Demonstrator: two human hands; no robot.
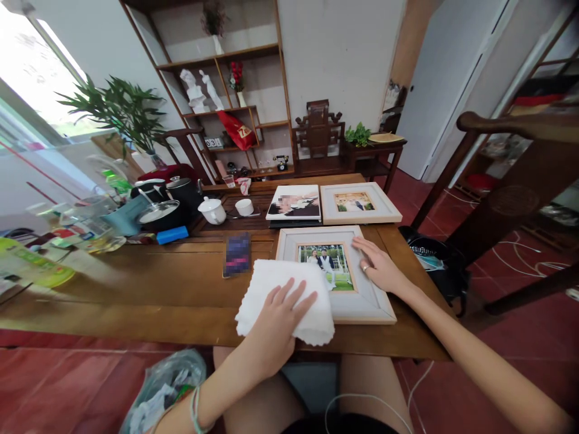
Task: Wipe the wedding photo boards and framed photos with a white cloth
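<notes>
Wooden surface [181,289], head view: photo frame [362,304] lies flat at near edge, white cloth [266,283] over its left corner. Your left hand [275,319] lies on cloth, fingers spread flat, gripping nothing. Your right hand [382,268] rests on frame's right border, fingers straight, unclenched. Press lightly, palm flat; pin frame so it can't slide.

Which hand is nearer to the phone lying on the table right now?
Left. The left hand lies flat on the white cloth, just right of the phone; the right hand rests on the right border of the picture frame, farther off.
</notes>
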